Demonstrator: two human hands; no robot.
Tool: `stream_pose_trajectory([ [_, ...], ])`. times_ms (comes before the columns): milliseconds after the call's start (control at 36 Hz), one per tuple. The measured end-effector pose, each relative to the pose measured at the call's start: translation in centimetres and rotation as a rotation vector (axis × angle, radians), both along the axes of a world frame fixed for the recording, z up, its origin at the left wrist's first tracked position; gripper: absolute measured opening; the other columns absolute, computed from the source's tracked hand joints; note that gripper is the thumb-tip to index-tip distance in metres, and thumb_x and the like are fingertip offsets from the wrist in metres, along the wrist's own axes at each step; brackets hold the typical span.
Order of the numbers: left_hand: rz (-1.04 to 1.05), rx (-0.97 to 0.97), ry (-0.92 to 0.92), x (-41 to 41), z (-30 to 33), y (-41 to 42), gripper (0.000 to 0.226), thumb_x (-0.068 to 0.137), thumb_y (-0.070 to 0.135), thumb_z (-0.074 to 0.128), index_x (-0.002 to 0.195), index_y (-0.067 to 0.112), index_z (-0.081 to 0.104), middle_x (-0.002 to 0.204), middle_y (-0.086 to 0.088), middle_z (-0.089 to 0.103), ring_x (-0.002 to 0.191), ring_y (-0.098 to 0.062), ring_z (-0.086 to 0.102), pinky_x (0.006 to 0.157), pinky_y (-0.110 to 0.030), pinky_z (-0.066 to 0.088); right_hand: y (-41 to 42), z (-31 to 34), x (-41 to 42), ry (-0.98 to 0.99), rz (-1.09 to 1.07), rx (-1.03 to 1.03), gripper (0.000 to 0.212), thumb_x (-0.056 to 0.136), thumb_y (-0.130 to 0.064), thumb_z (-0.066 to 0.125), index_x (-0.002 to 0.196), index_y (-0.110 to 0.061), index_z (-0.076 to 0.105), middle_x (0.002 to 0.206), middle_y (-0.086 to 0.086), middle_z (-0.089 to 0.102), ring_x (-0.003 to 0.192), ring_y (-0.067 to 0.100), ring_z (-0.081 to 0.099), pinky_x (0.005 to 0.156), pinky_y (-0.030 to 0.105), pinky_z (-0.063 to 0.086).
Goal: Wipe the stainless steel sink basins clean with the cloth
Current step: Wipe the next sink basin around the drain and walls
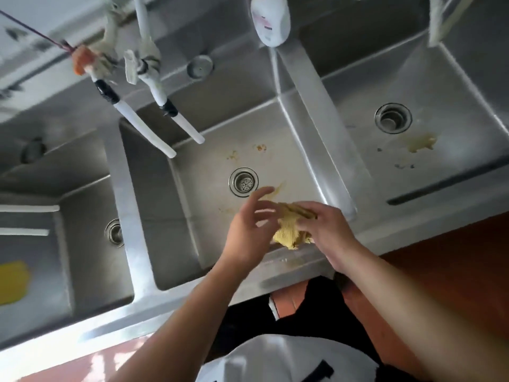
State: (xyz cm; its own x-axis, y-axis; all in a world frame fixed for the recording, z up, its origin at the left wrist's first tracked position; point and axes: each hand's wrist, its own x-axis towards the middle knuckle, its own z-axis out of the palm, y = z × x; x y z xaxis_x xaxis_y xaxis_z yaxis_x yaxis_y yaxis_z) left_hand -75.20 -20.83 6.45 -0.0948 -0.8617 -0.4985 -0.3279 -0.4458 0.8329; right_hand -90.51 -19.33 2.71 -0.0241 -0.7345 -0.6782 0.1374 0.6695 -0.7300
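My right hand (327, 230) clamps the yellow cloth (287, 232) over the sink's front rim (289, 264); my left hand (248, 232), fingers spread, reaches to refold it. Beyond, the middle basin (275, 166) shows smears near its drain (243, 181).

Both forearms are seen bare right up to the bottom edge, no sleeves, watch or rings to be made out. The left hand (249, 235) and right hand (327, 230) are ungloved. A white top (278, 359) with black markings is worn, pretty blurry down there. Dark trousers (311, 318) are glimpsed below the sink edge.
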Motion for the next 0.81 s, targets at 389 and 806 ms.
stream_pose_trajectory([
  [389,-0.328,0.241,0.067,2.6,-7.2,-8.2,0.053,0.069,0.019,0.087,0.112,0.043,0.066,0.101,0.004,0.069,0.099,-0.02,0.067,0.094,-0.039,0.055,-8.3,-2.1,-1.3,0.159,0.29,-0.039,0.06,0.076,-0.011,0.082,0.128,-0.025,0.057,0.093,0.005,0.076,0.088,0.019,0.073,0.083,0.033,0.058],
  [806,-0.153,0.294,0.173,5.9,-19.5,-13.9,0.026,0.084,-0.001,0.071,0.106,0.008,0.061,0.101,-0.004,0.063,0.091,-0.015,0.064,0.087,-0.034,0.054,-15.3,-13.7,2.4,0.318,0.593,0.098,0.022,0.07,-0.01,0.083,0.087,-0.017,0.072,0.078,-0.001,0.07,0.077,0.017,0.065,0.068,0.027,0.051],
])
